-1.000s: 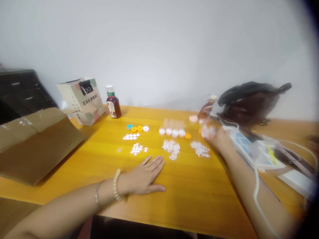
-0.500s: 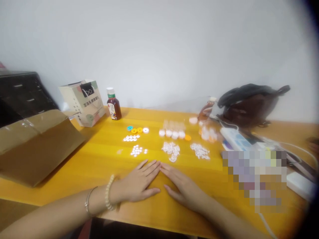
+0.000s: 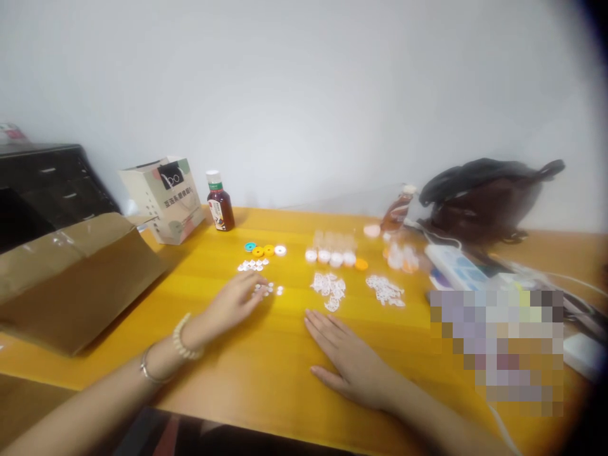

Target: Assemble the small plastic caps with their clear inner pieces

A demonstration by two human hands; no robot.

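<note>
My left hand [image 3: 234, 301], with a beaded bracelet and a metal bangle on its wrist, reaches over small white discs [image 3: 270, 289] and hides part of them. Its fingers are bent, with the thumb apart, and I see nothing held. Behind it lie white pieces with raised middles [image 3: 253, 265] and a row of blue, yellow and white round caps [image 3: 268, 251]. My right hand [image 3: 349, 362] rests flat on the yellow table [image 3: 266, 386], fingers stretched out. Beyond its fingertips are a heap of white plastic rings [image 3: 329, 290] and a second heap of small white pieces [image 3: 386, 290].
Clear cups with white lids [image 3: 335, 259] stand farther back. A brown cardboard box [image 3: 85, 282], paper bag [image 3: 173, 202] and dark bottle [image 3: 220, 202] are at left. At right are another bottle [image 3: 398, 209], a dark backpack [image 3: 484, 202], a power strip [image 3: 456, 266] and cables.
My left hand has moved away from the right hand, forward and left, to the small white discs. My right hand stays flat on the table. The view has shifted slightly.
</note>
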